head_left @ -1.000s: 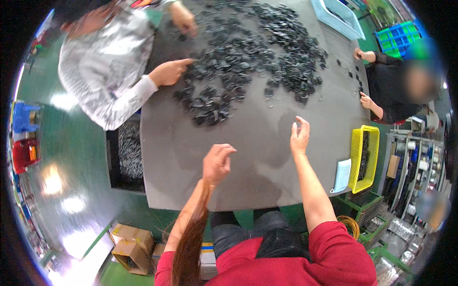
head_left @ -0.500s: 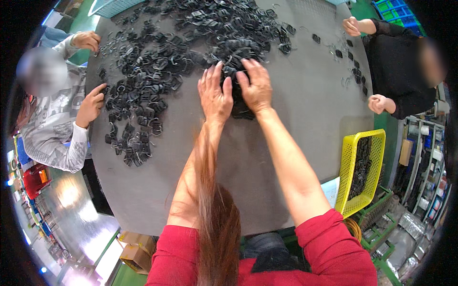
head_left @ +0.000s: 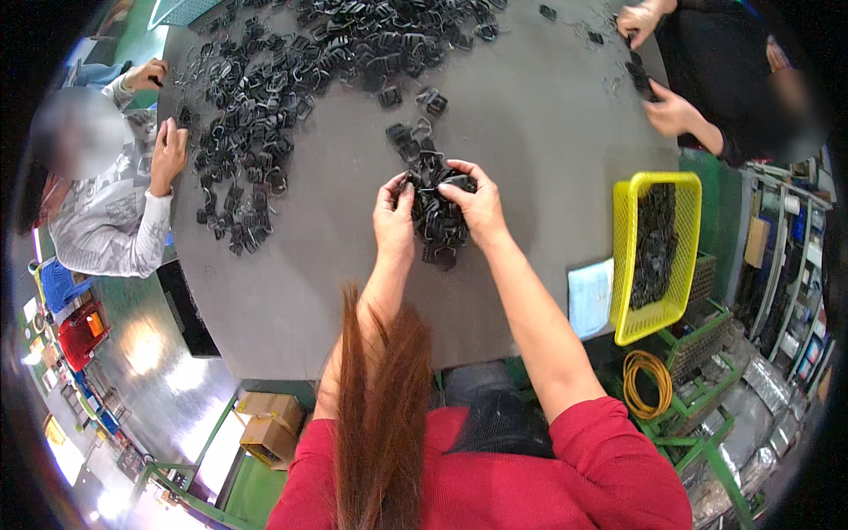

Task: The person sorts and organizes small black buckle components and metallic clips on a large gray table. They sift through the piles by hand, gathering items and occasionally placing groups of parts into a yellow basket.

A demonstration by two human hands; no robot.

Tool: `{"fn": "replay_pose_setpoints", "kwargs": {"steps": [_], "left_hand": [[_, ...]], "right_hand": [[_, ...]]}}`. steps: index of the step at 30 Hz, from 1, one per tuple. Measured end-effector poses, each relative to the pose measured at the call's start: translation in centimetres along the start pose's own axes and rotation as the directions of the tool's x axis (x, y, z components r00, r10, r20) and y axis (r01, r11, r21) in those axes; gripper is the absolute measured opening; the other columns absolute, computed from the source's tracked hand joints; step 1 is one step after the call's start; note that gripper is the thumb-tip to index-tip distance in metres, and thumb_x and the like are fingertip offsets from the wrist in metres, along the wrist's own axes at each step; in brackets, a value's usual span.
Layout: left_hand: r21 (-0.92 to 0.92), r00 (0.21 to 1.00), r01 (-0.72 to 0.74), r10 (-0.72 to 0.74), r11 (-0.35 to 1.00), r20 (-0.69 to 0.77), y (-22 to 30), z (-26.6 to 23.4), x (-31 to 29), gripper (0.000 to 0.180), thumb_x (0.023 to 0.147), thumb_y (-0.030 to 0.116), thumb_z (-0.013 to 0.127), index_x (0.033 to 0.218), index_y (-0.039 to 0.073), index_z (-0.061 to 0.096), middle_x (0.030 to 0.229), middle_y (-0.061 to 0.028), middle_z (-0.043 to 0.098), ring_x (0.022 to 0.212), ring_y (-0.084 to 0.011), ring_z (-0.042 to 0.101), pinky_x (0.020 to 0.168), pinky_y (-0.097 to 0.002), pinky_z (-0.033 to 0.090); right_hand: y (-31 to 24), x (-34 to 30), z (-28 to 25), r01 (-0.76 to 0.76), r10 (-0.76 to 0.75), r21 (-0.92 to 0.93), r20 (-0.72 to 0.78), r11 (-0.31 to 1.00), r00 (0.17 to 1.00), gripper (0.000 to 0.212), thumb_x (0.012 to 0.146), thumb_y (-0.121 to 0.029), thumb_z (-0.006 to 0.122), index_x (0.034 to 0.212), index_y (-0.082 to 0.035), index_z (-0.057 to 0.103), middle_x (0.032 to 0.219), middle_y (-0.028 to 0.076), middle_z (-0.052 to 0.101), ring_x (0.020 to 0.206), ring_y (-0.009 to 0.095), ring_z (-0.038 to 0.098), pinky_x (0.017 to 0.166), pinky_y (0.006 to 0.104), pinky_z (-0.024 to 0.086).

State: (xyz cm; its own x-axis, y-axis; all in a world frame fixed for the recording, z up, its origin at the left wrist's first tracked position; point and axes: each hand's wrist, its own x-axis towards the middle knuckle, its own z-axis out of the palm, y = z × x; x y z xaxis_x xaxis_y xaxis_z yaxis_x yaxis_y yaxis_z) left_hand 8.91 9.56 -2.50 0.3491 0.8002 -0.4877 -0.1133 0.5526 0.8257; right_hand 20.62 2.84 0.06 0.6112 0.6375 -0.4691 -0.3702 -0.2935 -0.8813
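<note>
A small heap of black buckle-like parts (head_left: pixel 442 231), some with thin metal wire loops, lies on the grey table in front of me. My left hand (head_left: pixel 395 219) is closed at the heap's left side, thumb and fingers around a black buckle-like part. My right hand (head_left: pixel 479 208) grips another from the right, its thumb on top. The two hands are close together, and what lies under the fingers is partly hidden. A few loose parts (head_left: pixel 432 101) sit just beyond the heap.
A large pile of the same parts (head_left: pixel 256 115) spreads over the far and left table. A yellow basket (head_left: pixel 621 256) of parts stands at right beside a light-blue sheet (head_left: pixel 590 299). Co-workers' hands (head_left: pixel 168 157) at left and hands (head_left: pixel 673 113) at right handle parts.
My hands have drawn back toward me with a clump of parts, away from the big pile. Their fingers, spread before, are now closed on parts. The right co-worker's hands now hold a black row.
</note>
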Motion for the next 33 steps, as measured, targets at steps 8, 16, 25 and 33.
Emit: {"fn": "replay_pose_setpoints", "kwargs": {"steps": [8,16,25,33], "left_hand": [[0.853,0.837,-0.451,0.455,0.262,0.302,5.0,-10.6,-4.5,0.013,0.079,0.018,0.063,0.087,0.008,0.064,0.103,-0.0107,0.057,0.105,-0.0278,0.048,0.092,-0.0387,0.037],[0.753,0.657,-0.653,0.434,-0.079,0.616,5.0,-9.5,-8.8,0.026,0.076,0.014,0.065,0.1,0.012,0.06,0.11,-0.009,0.053,0.11,-0.029,0.046,0.093,-0.0418,0.036],[0.635,0.624,-0.772,0.214,0.024,0.751,-2.6,0.8,-12.1,0.036,0.076,0.017,0.067,0.108,0.009,0.055,0.113,-0.0075,0.05,0.106,-0.0283,0.046,0.085,-0.0411,0.04],[0.602,0.607,-0.779,0.025,-0.174,0.794,-3.7,5.6,-7.9,0.028,0.072,0.02,0.069,0.096,0.012,0.055,0.095,-0.005,0.054,0.094,-0.0257,0.051,0.077,-0.0389,0.043]], "right_hand": [[2.2,-7.4,-10.6,-0.118,0.071,-0.173,-0.254,0.978,0.965,0.036,0.079,-0.003,0.062,0.113,-0.01,0.055,0.103,0.003,0.056,0.085,0.012,0.057,0.062,0.026,0.054],[2.3,-13.6,-13.6,-0.056,-0.022,-0.176,-0.413,0.983,0.911,0.028,0.081,-0.002,0.06,0.108,-0.002,0.056,0.09,0.009,0.062,0.067,0.017,0.065,0.055,0.0271,0.054],[3.4,-14.3,-14.8,-0.178,0.378,0.503,-0.329,0.846,0.865,0.022,0.082,-0.029,0.067,0.085,-0.007,0.063,0.071,0.001,0.06,0.055,0.01,0.057,0.048,0.025,0.048],[1.2,-5.5,-11.5,-0.144,-0.166,-0.719,-0.342,0.68,0.925,0.036,0.07,-0.028,0.075,0.094,-0.008,0.057,0.09,0.012,0.065,0.084,0.028,0.063,0.073,0.0393,0.049]]}}
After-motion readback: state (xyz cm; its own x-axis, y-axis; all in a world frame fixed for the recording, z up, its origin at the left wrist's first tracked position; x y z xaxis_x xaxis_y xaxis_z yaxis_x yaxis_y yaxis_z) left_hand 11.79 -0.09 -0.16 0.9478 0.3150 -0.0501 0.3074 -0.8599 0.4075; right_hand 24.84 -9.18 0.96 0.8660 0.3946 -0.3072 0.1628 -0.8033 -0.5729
